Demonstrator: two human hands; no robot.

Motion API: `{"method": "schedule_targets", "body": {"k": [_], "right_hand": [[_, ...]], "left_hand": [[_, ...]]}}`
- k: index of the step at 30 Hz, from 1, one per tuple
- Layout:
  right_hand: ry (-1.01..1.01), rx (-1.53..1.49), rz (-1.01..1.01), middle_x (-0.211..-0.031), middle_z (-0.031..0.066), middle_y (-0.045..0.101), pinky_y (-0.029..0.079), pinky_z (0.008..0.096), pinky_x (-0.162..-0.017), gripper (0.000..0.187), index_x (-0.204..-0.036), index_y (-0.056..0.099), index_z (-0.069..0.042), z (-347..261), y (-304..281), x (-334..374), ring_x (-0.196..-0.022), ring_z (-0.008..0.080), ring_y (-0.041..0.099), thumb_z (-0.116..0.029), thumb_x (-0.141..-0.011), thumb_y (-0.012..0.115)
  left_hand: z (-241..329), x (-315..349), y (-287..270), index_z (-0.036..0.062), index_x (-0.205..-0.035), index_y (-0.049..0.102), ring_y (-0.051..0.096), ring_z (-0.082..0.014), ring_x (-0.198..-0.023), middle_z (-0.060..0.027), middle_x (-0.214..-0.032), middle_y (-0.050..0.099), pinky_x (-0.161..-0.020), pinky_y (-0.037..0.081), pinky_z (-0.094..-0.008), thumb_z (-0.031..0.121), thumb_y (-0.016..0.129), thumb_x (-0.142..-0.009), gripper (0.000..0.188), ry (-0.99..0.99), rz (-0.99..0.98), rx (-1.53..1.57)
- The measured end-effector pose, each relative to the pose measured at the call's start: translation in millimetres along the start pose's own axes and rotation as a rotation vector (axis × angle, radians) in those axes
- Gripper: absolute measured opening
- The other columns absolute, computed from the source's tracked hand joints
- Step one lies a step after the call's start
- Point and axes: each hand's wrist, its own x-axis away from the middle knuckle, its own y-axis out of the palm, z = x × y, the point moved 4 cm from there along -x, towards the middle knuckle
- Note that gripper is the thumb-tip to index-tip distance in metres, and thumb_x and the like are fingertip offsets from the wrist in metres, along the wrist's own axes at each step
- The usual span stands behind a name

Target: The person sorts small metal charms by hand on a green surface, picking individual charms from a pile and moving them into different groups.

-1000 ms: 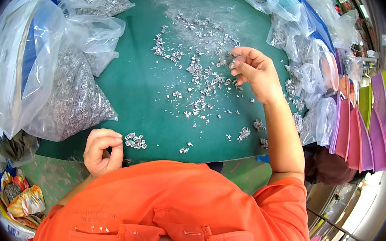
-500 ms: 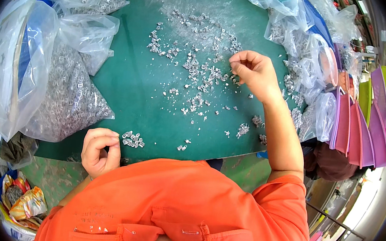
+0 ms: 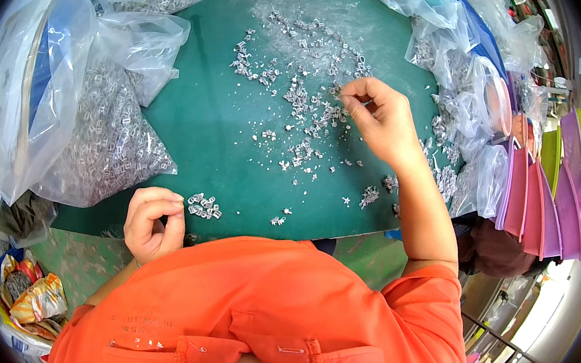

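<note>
Small silvery metal pieces lie scattered over the middle and far part of a green tabletop, loose and thinly spread, each one a tiny bent or ring-like bit of bright metal. A separate small cluster of the same pieces sits near the close edge, just beside the left hand.

The right hand reaches out over the scatter with the forearm stretched away from the body. Its fingers are curled in and the thumb and fingertips are pinched together at the edge of the pile; whether a piece is between them is too small to tell. The left hand rests at the near edge of the tabletop, loosely curled, thumb and forefinger close together, palm turned inward; nothing can be made out in it.

To the left a large clear plastic bag full of the same metal pieces lies slumped on the tabletop. More clear bags crowd the right side, with coloured folders standing beyond them. The person wears an orange shirt.
</note>
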Motion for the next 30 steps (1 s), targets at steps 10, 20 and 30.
{"method": "schedule_targets", "body": {"k": [10,20,30], "right_hand": [[0.203,-0.460,-0.065,-0.085,0.0024,0.063,0.048,0.0242,-0.066,0.013,-0.094,0.063,0.001,24.7,0.9,-1.3,-0.075,0.0079,0.058,0.004,-0.082,0.060],[-0.372,0.224,0.054,-0.084,0.0083,0.060,0.047,0.0316,-0.067,0.010,-0.087,0.066,-0.001,6.0,10.1,-1.0,-0.076,0.0228,0.058,0.002,-0.077,0.064],[-0.226,0.114,0.146,-0.083,0.0093,0.063,0.049,0.0312,-0.067,0.011,-0.091,0.061,-0.001,3.4,5.9,13.3,-0.076,0.0243,0.061,0.001,-0.081,0.060]], "left_hand": [[-0.1,-0.6,1.1,0.0029,-0.082,0.058,0.054,-0.0126,-0.072,-0.0103,-0.088,0.059,-0.058,0.042,-0.0225,-0.014,0.060,-0.073,0.019,-0.023,-0.002,-0.005],[-0.6,-0.1,1.1,0.0028,-0.082,0.058,0.054,-0.0129,-0.072,-0.0104,-0.088,0.059,-0.059,0.043,-0.0225,-0.014,0.061,-0.073,0.019,-0.040,-0.001,0.011],[-1.2,-0.3,-0.7,0.0026,-0.083,0.058,0.054,-0.0125,-0.073,-0.0108,-0.088,0.059,-0.058,0.042,-0.0220,-0.015,0.060,-0.074,0.020,-0.010,-0.025,0.014]]}}
